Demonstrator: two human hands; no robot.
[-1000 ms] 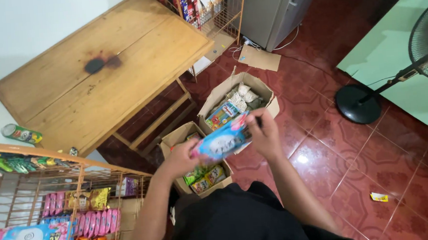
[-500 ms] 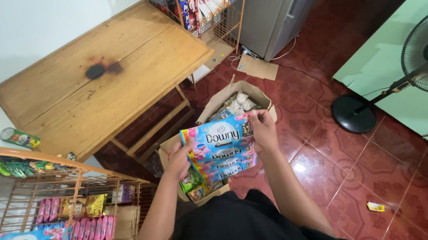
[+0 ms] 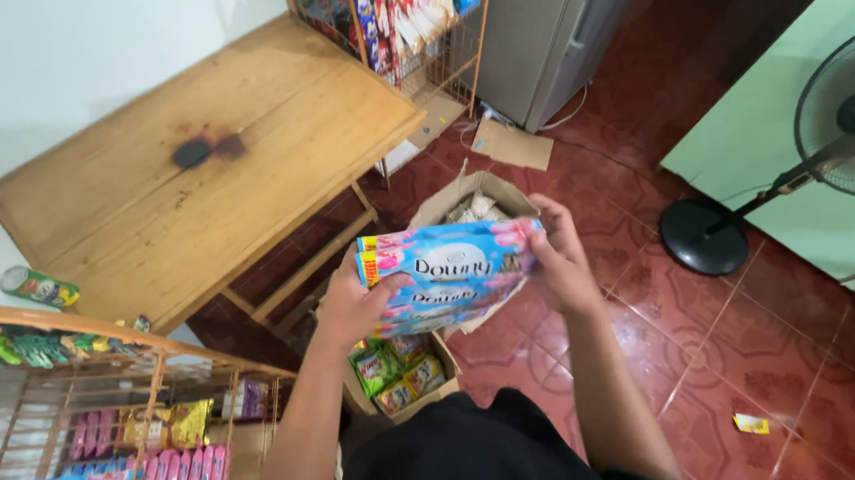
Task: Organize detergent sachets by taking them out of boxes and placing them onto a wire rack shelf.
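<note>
Head view: both hands (left (image 3: 352, 305), right (image 3: 557, 261)) hold sachet strip (image 3: 445, 274).

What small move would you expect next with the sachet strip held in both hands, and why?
Probably a swing down-left toward the wire rack. The left hand and right hand each keep a grip on an end of the blue-pink sachet strip, held clear above the open boxes, and similar sachets already hang in that rack. This is a guess; the strip could go elsewhere.

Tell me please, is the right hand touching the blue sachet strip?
Touching. The head view shows the right hand gripping the right edge of the sachet strip, its fingers wrapped over it.
</note>
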